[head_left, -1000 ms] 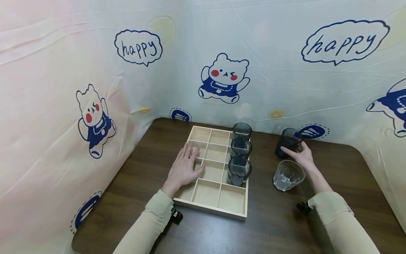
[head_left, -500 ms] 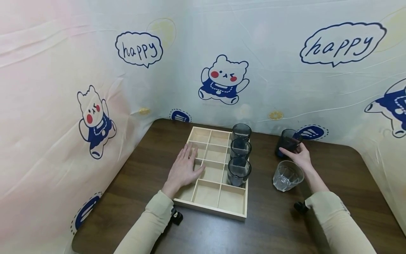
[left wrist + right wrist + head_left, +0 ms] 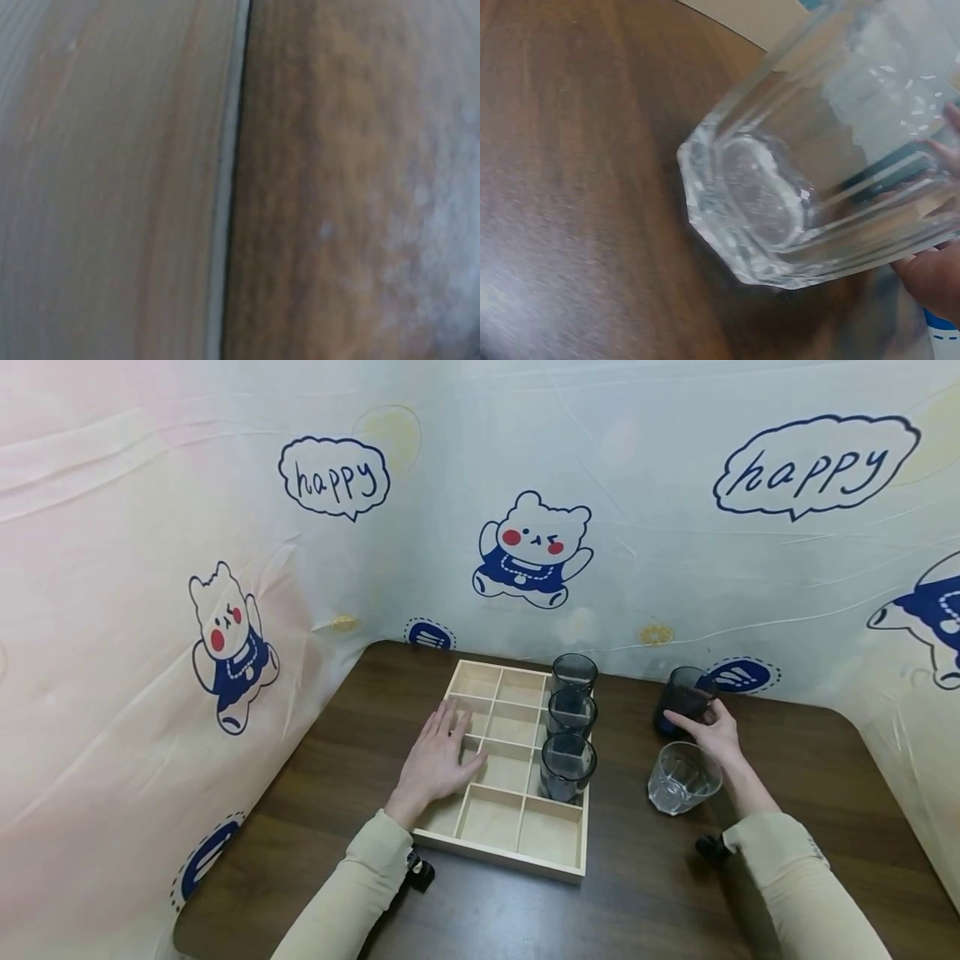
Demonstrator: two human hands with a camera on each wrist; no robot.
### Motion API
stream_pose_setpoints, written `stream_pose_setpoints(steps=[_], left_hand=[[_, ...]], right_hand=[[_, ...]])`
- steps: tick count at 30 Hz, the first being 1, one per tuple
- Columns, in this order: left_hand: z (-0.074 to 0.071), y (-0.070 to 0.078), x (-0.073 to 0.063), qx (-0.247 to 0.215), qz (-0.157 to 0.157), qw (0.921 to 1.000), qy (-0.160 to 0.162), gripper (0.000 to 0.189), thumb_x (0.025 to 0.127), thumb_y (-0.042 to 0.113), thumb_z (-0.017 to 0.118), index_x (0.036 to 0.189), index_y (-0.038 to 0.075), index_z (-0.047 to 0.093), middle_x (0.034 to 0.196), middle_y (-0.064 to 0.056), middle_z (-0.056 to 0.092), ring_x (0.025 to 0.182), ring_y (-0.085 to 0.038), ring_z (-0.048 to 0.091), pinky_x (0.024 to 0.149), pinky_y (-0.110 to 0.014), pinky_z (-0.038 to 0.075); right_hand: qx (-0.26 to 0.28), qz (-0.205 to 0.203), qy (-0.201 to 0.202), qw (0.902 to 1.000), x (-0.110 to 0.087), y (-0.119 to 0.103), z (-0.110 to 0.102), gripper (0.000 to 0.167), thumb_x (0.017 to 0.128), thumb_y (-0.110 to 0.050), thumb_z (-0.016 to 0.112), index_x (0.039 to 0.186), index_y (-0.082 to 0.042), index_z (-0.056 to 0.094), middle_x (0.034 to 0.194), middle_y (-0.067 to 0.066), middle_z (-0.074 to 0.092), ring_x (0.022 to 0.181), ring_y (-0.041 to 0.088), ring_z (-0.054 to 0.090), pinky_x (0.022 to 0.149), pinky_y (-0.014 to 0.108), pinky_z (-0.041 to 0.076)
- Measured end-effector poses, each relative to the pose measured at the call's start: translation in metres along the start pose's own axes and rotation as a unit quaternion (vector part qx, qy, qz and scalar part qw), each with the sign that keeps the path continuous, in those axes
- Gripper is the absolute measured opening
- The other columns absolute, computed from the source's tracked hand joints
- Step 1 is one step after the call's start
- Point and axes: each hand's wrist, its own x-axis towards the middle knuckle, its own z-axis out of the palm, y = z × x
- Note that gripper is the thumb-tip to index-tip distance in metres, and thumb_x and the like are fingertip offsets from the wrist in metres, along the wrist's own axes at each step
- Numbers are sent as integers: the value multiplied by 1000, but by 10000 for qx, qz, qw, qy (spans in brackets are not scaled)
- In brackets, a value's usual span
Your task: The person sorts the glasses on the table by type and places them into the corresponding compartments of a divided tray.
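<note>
My left hand (image 3: 433, 766) rests with extended fingers on the left side of a pale wooden compartment box (image 3: 498, 857). Three dark tinted glasses stand along the box's right column: a rear one (image 3: 574, 673), a middle one (image 3: 572, 715) and a front one (image 3: 567, 770). At the back right, my right hand (image 3: 717, 735) grips another dark glass (image 3: 681, 695) by its side, thumb in front. Just nearer stands a clear faceted glass (image 3: 682, 783). In the right wrist view that clear glass (image 3: 765, 202) hides much of the hand (image 3: 934, 281) behind it.
A dark brown wooden table (image 3: 637, 885) carries everything. Behind it and to the left hangs a pale printed curtain (image 3: 420, 543) that meets the table's edges. The left wrist view holds only a blurred box surface (image 3: 112, 187) and tabletop (image 3: 345, 187).
</note>
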Motion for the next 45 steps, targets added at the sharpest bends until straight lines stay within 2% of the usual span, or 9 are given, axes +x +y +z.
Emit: stream_pose_setpoints(steps=[10, 16, 23, 28, 31, 34, 37, 41, 45], left_hand=[[0, 2, 0, -63, -12, 10000, -31, 90, 106, 66, 51, 175, 13, 30, 186, -19, 10, 174, -37, 9, 144, -50, 13], [-3, 1, 1, -25, -6, 10000, 10, 90, 106, 67, 49, 175, 12, 31, 186, -19, 11, 174, -37, 10, 144, -50, 13], [-1, -3, 2, -11, -16, 10000, 15, 90, 106, 69, 46, 175, 13, 30, 186, -18, 9, 175, -37, 9, 144, -50, 13], [1, -4, 1, -9, 0, 10000, 40, 89, 106, 68, 48, 175, 14, 31, 186, -19, 10, 174, -38, 11, 144, -50, 13], [2, -4, 1, -40, 27, 10000, 48, 88, 106, 66, 50, 174, 13, 32, 185, -20, 11, 174, -39, 11, 144, -51, 14], [3, -3, 1, -41, 39, 10000, 48, 88, 106, 65, 51, 174, 13, 33, 185, -20, 11, 174, -40, 12, 144, -51, 14], [2, -3, 1, -8, 32, 10000, 36, 88, 106, 66, 50, 174, 13, 33, 185, -20, 11, 174, -39, 12, 144, -51, 13], [2, -3, 1, -1, 51, 10000, 13, 87, 107, 66, 50, 174, 14, 33, 185, -20, 11, 174, -38, 10, 144, -50, 12], [3, -3, 1, -56, 99, 9999, 33, 85, 107, 64, 51, 175, 18, 32, 185, -20, 11, 174, -39, 9, 144, -51, 12]], right_hand=[[1905, 287, -489, 9800, -9, -27, -13, 44, 101, -7, 79, 128, -32, 55, 100, -26, 73, 76, -4, 55, 66, 15, 46], [2163, 473, -960, 9704, -19, -50, -19, 47, 103, -7, 75, 134, -32, 51, 112, -25, 71, 104, -10, 66, 101, 15, 53], [2087, 831, -1208, 9669, -27, -71, -20, 91, 105, -13, 73, 176, -26, 17, 127, -19, 58, 103, -9, 70, 138, 28, 28], [2129, 928, -1286, 9641, -32, -79, -19, 101, 105, -12, 72, 179, -21, 2, 120, -22, 62, 103, -8, 70, 143, 41, 10], [1975, 984, -1297, 9667, -35, -82, -18, 101, 106, -15, 72, 179, -23, 1, 134, -20, 61, 131, 0, 65, 143, 42, 11], [1802, 987, -1340, 9695, -39, -85, -17, 102, 107, -18, 71, 179, -23, -1, 170, -4, 42, 165, 14, 37, 143, 42, 11], [1808, 937, -1407, 9689, -43, -90, -14, 101, 107, -18, 71, 179, -25, 0, 182, 1, 21, 171, 20, 24, 142, 39, 15], [2195, 816, -1439, 9615, -51, -96, -12, 78, 106, -12, 72, 169, -28, 29, 150, -8, 55, 136, 3, 63, 124, 24, 50], [2541, 643, -1491, 9534, -64, -102, -8, 53, 104, -3, 71, 145, -26, 46, 121, -15, 68, 107, -2, 73, 95, 17, 62]])
